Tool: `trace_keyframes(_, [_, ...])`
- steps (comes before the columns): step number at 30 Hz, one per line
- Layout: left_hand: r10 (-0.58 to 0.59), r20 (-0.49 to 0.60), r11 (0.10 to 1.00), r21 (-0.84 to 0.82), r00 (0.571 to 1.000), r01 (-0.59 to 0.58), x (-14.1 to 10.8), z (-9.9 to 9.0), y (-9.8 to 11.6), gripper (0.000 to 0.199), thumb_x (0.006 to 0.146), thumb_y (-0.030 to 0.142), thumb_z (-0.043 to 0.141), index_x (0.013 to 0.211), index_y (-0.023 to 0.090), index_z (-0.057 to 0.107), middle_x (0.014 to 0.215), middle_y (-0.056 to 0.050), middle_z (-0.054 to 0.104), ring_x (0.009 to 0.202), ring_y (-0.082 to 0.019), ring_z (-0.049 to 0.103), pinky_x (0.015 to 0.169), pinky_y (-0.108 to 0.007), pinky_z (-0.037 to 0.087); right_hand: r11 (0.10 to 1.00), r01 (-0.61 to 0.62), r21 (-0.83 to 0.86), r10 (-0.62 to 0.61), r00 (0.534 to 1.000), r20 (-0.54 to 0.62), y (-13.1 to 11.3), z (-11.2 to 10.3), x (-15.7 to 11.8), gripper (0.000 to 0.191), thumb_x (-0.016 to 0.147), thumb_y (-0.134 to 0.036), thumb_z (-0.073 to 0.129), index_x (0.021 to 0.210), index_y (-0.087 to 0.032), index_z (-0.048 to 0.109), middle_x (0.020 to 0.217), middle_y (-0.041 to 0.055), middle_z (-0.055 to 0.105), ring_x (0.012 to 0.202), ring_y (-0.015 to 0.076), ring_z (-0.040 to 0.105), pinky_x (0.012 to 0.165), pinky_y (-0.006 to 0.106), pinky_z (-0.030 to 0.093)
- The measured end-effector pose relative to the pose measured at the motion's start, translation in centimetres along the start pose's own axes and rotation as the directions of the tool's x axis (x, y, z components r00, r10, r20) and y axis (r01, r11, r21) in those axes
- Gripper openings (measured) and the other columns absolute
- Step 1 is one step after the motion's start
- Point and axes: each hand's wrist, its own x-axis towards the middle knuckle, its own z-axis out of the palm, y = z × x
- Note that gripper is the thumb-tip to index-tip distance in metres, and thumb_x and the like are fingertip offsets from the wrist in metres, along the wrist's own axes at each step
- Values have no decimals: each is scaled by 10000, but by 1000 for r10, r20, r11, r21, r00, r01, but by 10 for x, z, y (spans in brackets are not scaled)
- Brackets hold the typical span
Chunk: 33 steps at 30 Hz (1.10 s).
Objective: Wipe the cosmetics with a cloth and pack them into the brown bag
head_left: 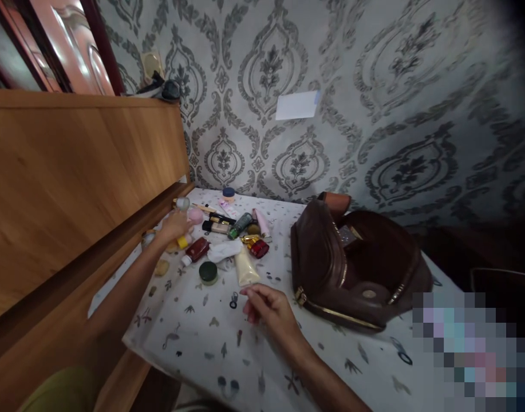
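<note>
My left hand (175, 225) reaches into the far left of the cosmetics, beside a small bottle (182, 203) and a round pink item (196, 216). Its fingertips are blurred, and I cannot tell if they grip anything. A yellow cap (182, 241) lies just below that hand. Over the cloth hovers my right hand (271, 309), loosely curled with no object visible in it. Nearest to it are a cream-coloured tube (246, 269) and a dark green jar (208, 273). A dark red bottle (197, 250), a white tissue-like piece (225, 250) and a green bottle (240, 225) lie close together.
A brown leather bag (318, 252) stands unzipped on the right of the patterned tablecloth (210, 343). Wooden furniture (86, 154) borders the left side. Patterned wallpaper is behind, bearing a white card (297, 106). A pink tube (261, 222) and a blue-lidded jar (228, 194) are farther back.
</note>
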Motion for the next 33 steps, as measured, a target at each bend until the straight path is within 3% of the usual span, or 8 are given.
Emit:
trace_keyframes(8, [-152,205,988,32,967,149,20,3,-8,297,750,419,675,787,138,585,827,-112,723,782,-265,693,700,-352,542,952,28,304,21,987,-159,17,1,10,418,706,-578,776,797,-173,725,592,2,636,488,112,523,487,227,388])
trace_keyframes(12, [-138,126,990,31,982,136,11,-15,1,313,792,410,641,831,104,591,879,-128,723,874,-288,680,778,-403,541,898,5,439,55,991,-124,18,-3,8,403,699,-546,804,816,-166,739,619,7,661,519,105,555,518,216,405])
trace_keyframes(15, [-79,2,997,7,997,79,-8,-30,16,436,854,491,563,1006,84,598,1053,-155,704,1043,-341,637,872,-472,511,837,-42,545,91,994,-64,16,-4,7,403,691,-517,823,868,-162,750,715,40,715,619,134,632,593,236,468])
trace_keyframes(18, [34,-43,998,-58,998,-36,-39,-32,46,470,834,532,582,1138,174,605,1170,-87,688,1089,-293,636,909,-384,508,766,-106,633,116,993,26,14,-4,6,437,701,-493,823,986,-172,745,934,85,755,851,193,704,773,298,532])
trace_keyframes(21, [248,-20,925,-292,969,-243,-83,-16,88,544,791,518,626,1243,221,576,1200,-59,683,1031,-276,664,876,-379,534,691,-155,706,116,988,103,13,-4,6,449,723,-493,805,1054,-203,718,1112,88,733,1055,231,680,932,362,518])
trace_keyframes(25, [456,35,837,-356,889,-416,-136,16,132,434,767,377,659,1192,298,614,1192,-20,684,1107,-298,639,963,-406,511,681,-144,718,136,988,70,15,-7,8,337,794,-517,733,945,-217,700,1014,61,741,981,216,685,887,361,549])
trace_keyframes(28, [503,62,821,-346,862,-454,-149,33,138,493,829,406,616,1310,324,540,1318,-31,619,1248,-312,564,1047,-421,469,731,-111,674,168,986,-20,17,-11,8,303,793,-490,747,886,-206,692,899,48,737,876,198,685,810,327,570])
trace_keyframes(33, [519,-63,818,-252,852,-517,-132,32,108,308,977,438,429,1259,392,542,1287,28,634,1244,-233,565,1074,-378,462,829,-68,556,159,980,-118,21,-16,9,444,716,-574,790,897,-191,656,842,32,699,759,198,701,700,335,594])
